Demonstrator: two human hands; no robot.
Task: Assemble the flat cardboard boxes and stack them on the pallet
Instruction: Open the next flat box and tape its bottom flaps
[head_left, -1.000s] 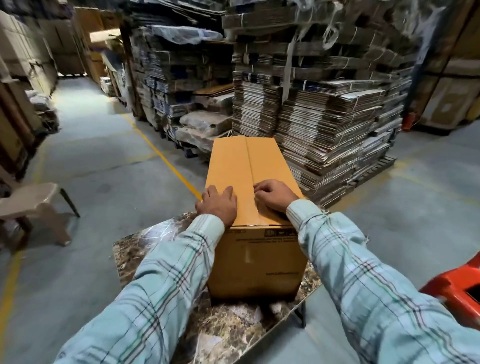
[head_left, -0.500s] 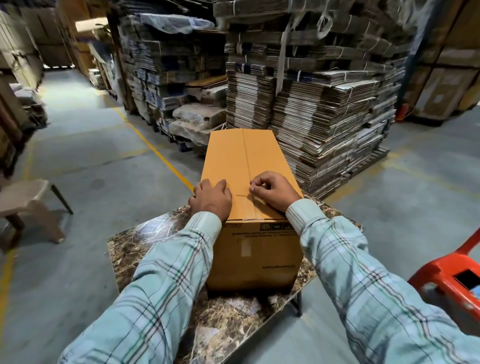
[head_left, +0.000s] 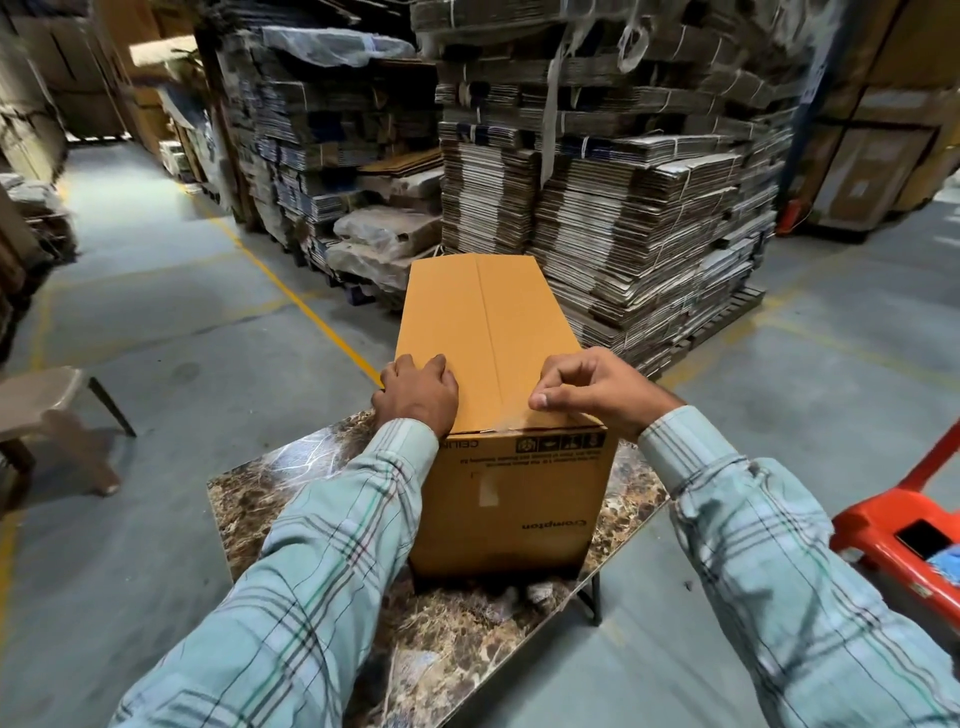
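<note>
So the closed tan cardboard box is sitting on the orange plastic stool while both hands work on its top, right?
Not quite: the closed tan cardboard box sits on the marble-patterned table, as the head view shows. The orange plastic stool stands apart. Left hand and right hand are on top.

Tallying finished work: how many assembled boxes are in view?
1: the assembled box stands on the marble-patterned table, under both hands. Others may be out of view.

Red chair (head_left: 904, 525) cropped at rt edge; contents unclear.
</note>
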